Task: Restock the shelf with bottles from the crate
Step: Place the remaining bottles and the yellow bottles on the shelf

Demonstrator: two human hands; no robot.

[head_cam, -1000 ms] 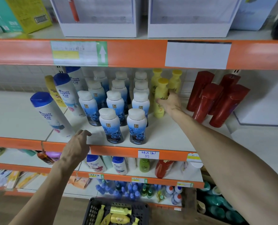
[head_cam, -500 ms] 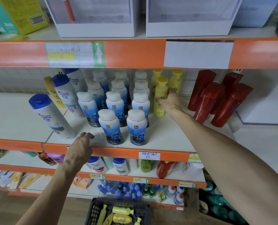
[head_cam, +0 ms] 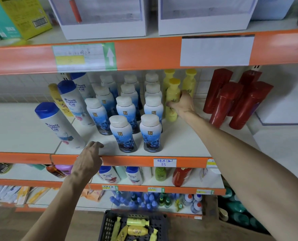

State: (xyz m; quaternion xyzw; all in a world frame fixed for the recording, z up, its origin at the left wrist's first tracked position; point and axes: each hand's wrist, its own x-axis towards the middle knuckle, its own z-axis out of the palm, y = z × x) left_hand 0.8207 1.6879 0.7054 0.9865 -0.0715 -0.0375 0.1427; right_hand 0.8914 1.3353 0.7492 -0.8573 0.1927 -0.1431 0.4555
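Observation:
A yellow bottle [head_cam: 172,94] stands upright on the white shelf [head_cam: 183,138], in front of two more yellow bottles [head_cam: 190,80] at the back. My right hand [head_cam: 182,104] is wrapped around its lower half. My left hand [head_cam: 88,160] rests on the shelf's orange front edge [head_cam: 127,160], fingers curled over it, holding nothing. At the bottom a dark crate [head_cam: 108,223] holds several yellow bottles [head_cam: 136,230] lying down.
Several white-capped blue bottles [head_cam: 123,133] fill the shelf's middle. White bottles with blue caps [head_cam: 57,126] lean at left. Dark red bottles [head_cam: 238,101] stand at right. White boxes [head_cam: 103,16] sit on the shelf above. Lower shelves hold more bottles [head_cam: 132,174].
My right hand has closed further round the front yellow bottle and stood it straighter. My left hand has slid a little right along the shelf edge.

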